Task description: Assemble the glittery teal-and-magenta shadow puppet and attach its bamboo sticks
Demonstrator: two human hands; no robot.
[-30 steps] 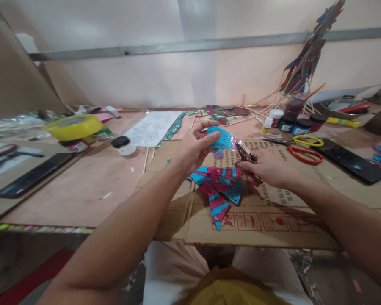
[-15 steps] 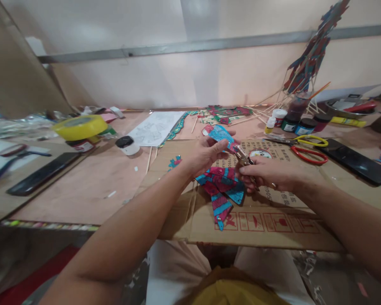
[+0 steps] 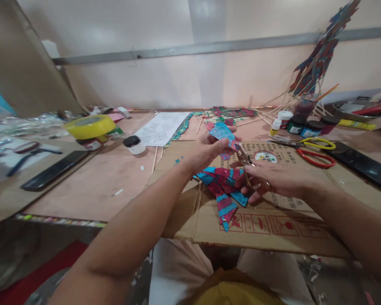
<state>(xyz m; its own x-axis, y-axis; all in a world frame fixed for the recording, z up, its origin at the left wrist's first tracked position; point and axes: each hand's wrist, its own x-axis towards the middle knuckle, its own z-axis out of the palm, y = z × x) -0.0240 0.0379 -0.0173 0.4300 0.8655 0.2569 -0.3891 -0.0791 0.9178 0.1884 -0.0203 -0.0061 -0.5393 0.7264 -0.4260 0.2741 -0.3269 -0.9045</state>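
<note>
My left hand is closed on a painted card piece, bright blue with pink ends, held up above the cardboard. In my right hand are shiny metal punch pliers, their jaws at the pink lower end of that piece. The right fingers look loosened around the handles, some stretched out below. Beneath both hands lies a joined figure of blue and crimson striped card pieces, with small metal fasteners at its joints. Whether the jaws press on the card is hard to make out.
A flattened cardboard sheet covers the table in front of me. To the right lie scissors, a black phone and paint jars. Drawn paper, a white jar and yellow tape stand left.
My right fingers have loosened and spread on the pliers' handles. The left hand keeps its hold on the blue piece. The whole view has shifted slightly, so things appear farther right.
</note>
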